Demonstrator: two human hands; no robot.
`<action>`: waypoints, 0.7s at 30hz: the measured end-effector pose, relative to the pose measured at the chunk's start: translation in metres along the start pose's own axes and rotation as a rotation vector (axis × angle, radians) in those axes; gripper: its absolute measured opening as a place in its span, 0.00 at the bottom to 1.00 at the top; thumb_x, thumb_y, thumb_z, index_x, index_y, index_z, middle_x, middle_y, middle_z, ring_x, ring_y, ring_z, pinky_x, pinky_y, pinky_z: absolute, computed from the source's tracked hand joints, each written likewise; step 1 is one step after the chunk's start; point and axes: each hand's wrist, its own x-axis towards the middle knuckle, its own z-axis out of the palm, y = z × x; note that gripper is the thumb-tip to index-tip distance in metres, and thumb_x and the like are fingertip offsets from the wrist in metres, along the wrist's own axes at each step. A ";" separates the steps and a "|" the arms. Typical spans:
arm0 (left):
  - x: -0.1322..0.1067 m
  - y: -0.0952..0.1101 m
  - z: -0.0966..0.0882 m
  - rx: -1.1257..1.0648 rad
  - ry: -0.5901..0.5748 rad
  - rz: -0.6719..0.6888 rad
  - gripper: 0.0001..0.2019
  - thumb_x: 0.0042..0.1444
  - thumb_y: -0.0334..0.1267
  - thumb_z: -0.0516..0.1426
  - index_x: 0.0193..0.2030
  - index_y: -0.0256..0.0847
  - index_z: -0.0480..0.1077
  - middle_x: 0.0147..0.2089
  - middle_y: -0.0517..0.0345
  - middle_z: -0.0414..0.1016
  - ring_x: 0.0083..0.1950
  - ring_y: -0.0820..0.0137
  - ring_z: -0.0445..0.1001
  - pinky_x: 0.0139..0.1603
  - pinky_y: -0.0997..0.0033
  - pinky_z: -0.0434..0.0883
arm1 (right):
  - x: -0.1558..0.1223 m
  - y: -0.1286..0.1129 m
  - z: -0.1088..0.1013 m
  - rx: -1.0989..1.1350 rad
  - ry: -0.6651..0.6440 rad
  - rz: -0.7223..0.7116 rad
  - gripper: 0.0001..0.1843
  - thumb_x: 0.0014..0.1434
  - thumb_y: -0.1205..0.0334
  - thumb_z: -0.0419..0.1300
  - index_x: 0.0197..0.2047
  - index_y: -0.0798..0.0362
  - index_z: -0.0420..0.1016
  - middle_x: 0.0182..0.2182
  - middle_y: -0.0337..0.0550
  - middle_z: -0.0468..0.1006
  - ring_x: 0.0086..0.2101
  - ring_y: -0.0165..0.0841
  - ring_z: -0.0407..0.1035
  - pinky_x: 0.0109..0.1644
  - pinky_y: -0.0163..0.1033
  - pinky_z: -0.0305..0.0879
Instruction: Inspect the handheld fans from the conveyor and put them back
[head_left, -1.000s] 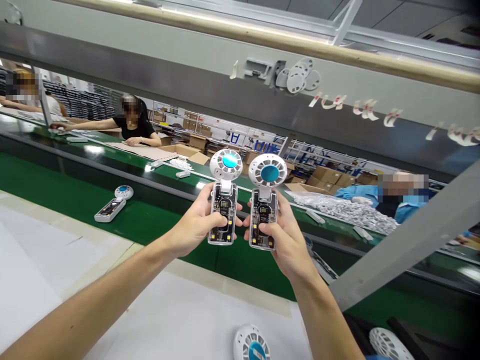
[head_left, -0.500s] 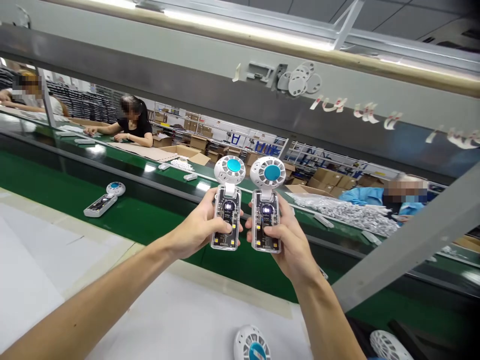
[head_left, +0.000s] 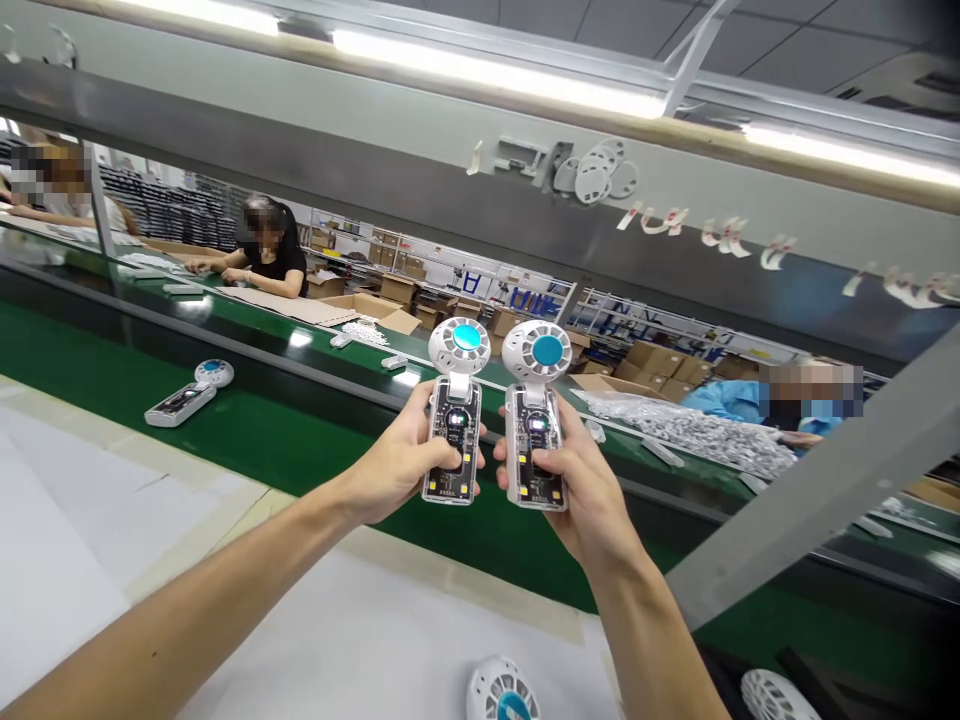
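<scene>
Left hand (head_left: 397, 458) grasps first fan (head_left: 456, 408), thumb on its front | right hand (head_left: 585, 475) grasps second fan (head_left: 535, 408), at 3 o'clock of the first | third fan (head_left: 184, 396) lies on green belt (head_left: 285, 435), at 9 o'clock of both

A slim gap parts the held fans (head_left: 459, 355). The table (head_left: 360, 620) gives room between the forearms (head_left: 225, 590); a strut (head_left: 817, 490) bars the way at right.

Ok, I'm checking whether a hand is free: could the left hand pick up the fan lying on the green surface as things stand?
Probably not: the left hand is wrapped around another fan, so it looks occupied. Otherwise, nothing visible blocks the way to the lying fan.
</scene>
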 end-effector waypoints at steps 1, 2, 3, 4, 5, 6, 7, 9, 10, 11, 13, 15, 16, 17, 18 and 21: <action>0.000 0.000 0.000 -0.003 0.001 0.003 0.29 0.47 0.28 0.61 0.55 0.45 0.55 0.39 0.59 0.74 0.35 0.67 0.77 0.33 0.66 0.76 | 0.000 0.000 0.000 0.007 0.002 0.001 0.43 0.52 0.63 0.61 0.70 0.46 0.53 0.36 0.41 0.79 0.27 0.35 0.74 0.30 0.38 0.70; 0.000 0.000 0.000 -0.007 0.001 0.006 0.29 0.47 0.28 0.61 0.55 0.45 0.55 0.39 0.59 0.74 0.35 0.67 0.77 0.33 0.66 0.76 | 0.000 0.000 0.000 0.011 0.003 0.001 0.43 0.52 0.63 0.61 0.70 0.46 0.53 0.36 0.41 0.79 0.27 0.35 0.74 0.29 0.38 0.70; 0.000 0.000 0.000 -0.011 0.000 0.011 0.30 0.47 0.28 0.60 0.55 0.45 0.55 0.40 0.59 0.74 0.35 0.68 0.77 0.34 0.66 0.77 | 0.000 0.000 0.000 0.011 0.001 0.000 0.44 0.51 0.63 0.62 0.70 0.45 0.53 0.37 0.41 0.79 0.28 0.35 0.74 0.29 0.38 0.70; 0.000 0.000 0.000 -0.015 -0.002 0.019 0.29 0.47 0.28 0.60 0.55 0.45 0.55 0.41 0.59 0.74 0.35 0.68 0.77 0.34 0.65 0.77 | 0.000 0.000 0.000 0.008 -0.002 -0.001 0.45 0.50 0.63 0.62 0.70 0.45 0.52 0.37 0.41 0.79 0.28 0.36 0.74 0.29 0.39 0.71; 0.000 0.000 -0.001 -0.015 -0.004 0.024 0.29 0.47 0.28 0.60 0.55 0.45 0.55 0.41 0.59 0.74 0.35 0.68 0.77 0.35 0.65 0.77 | 0.000 0.000 -0.001 0.002 -0.004 -0.002 0.45 0.51 0.63 0.62 0.70 0.44 0.52 0.37 0.41 0.79 0.28 0.36 0.75 0.29 0.39 0.71; 0.000 0.001 -0.001 -0.014 -0.007 0.026 0.29 0.48 0.28 0.60 0.55 0.45 0.55 0.42 0.59 0.74 0.34 0.68 0.78 0.35 0.64 0.78 | 0.000 0.000 -0.001 -0.004 -0.003 -0.004 0.45 0.51 0.63 0.62 0.70 0.44 0.51 0.37 0.41 0.79 0.28 0.36 0.74 0.30 0.39 0.71; 0.000 0.001 -0.001 -0.015 -0.009 0.022 0.28 0.48 0.28 0.60 0.55 0.45 0.55 0.42 0.59 0.74 0.34 0.68 0.78 0.35 0.64 0.78 | 0.000 -0.001 -0.002 -0.011 0.001 -0.006 0.45 0.51 0.63 0.62 0.71 0.44 0.51 0.37 0.41 0.79 0.28 0.35 0.74 0.30 0.39 0.71; -0.001 0.002 0.000 -0.022 -0.009 0.014 0.28 0.48 0.28 0.60 0.55 0.46 0.55 0.43 0.58 0.74 0.35 0.68 0.78 0.34 0.65 0.77 | 0.000 -0.001 -0.002 -0.022 0.007 -0.006 0.45 0.52 0.63 0.62 0.71 0.43 0.50 0.37 0.41 0.79 0.28 0.35 0.74 0.31 0.39 0.72; -0.001 0.002 0.000 -0.029 -0.009 0.008 0.28 0.48 0.28 0.61 0.55 0.45 0.56 0.44 0.58 0.73 0.36 0.67 0.78 0.34 0.65 0.77 | 0.000 -0.001 -0.003 -0.027 0.005 -0.005 0.45 0.52 0.63 0.61 0.71 0.44 0.50 0.36 0.41 0.79 0.28 0.35 0.74 0.30 0.38 0.71; -0.001 0.002 0.000 -0.038 -0.007 0.006 0.28 0.47 0.28 0.61 0.54 0.45 0.56 0.44 0.58 0.73 0.37 0.67 0.78 0.34 0.65 0.77 | 0.000 0.000 -0.003 -0.033 -0.005 -0.003 0.45 0.52 0.62 0.61 0.71 0.44 0.50 0.36 0.41 0.79 0.28 0.35 0.74 0.30 0.38 0.71; -0.001 0.001 0.001 -0.057 0.003 0.006 0.28 0.47 0.28 0.61 0.54 0.45 0.56 0.45 0.57 0.73 0.38 0.66 0.78 0.35 0.63 0.78 | 0.001 0.002 -0.004 -0.045 -0.024 0.001 0.44 0.52 0.62 0.61 0.71 0.45 0.50 0.35 0.41 0.79 0.28 0.35 0.74 0.29 0.38 0.72; 0.000 -0.001 0.000 -0.068 0.006 0.013 0.28 0.47 0.28 0.61 0.54 0.45 0.56 0.45 0.57 0.73 0.37 0.67 0.78 0.36 0.62 0.78 | 0.002 0.004 -0.004 -0.049 -0.030 0.003 0.44 0.52 0.62 0.62 0.70 0.45 0.51 0.35 0.41 0.79 0.28 0.35 0.74 0.29 0.39 0.72; 0.000 -0.002 -0.001 -0.072 0.004 0.019 0.29 0.47 0.28 0.61 0.54 0.45 0.56 0.45 0.57 0.73 0.37 0.67 0.78 0.36 0.62 0.78 | 0.003 0.005 -0.004 -0.048 -0.030 0.003 0.44 0.52 0.62 0.62 0.70 0.45 0.51 0.35 0.41 0.79 0.28 0.35 0.75 0.29 0.39 0.72; 0.001 -0.003 -0.001 -0.077 -0.002 0.027 0.29 0.47 0.28 0.61 0.55 0.45 0.56 0.44 0.57 0.74 0.36 0.66 0.78 0.36 0.62 0.78 | 0.003 0.005 -0.004 -0.047 -0.031 0.001 0.44 0.52 0.62 0.62 0.70 0.45 0.51 0.35 0.41 0.79 0.28 0.35 0.75 0.30 0.39 0.72; 0.001 -0.004 -0.001 -0.082 -0.010 0.034 0.30 0.47 0.28 0.62 0.55 0.46 0.56 0.45 0.57 0.74 0.36 0.66 0.78 0.35 0.63 0.78 | 0.002 0.006 -0.004 -0.043 -0.032 -0.004 0.44 0.53 0.62 0.62 0.70 0.45 0.50 0.35 0.41 0.79 0.28 0.35 0.75 0.30 0.39 0.72; 0.000 -0.004 -0.001 -0.075 -0.021 0.042 0.30 0.48 0.31 0.64 0.56 0.46 0.55 0.45 0.56 0.74 0.37 0.65 0.78 0.33 0.65 0.77 | 0.001 0.004 -0.002 -0.034 -0.031 -0.027 0.46 0.53 0.62 0.62 0.71 0.44 0.48 0.35 0.41 0.79 0.28 0.36 0.75 0.31 0.39 0.72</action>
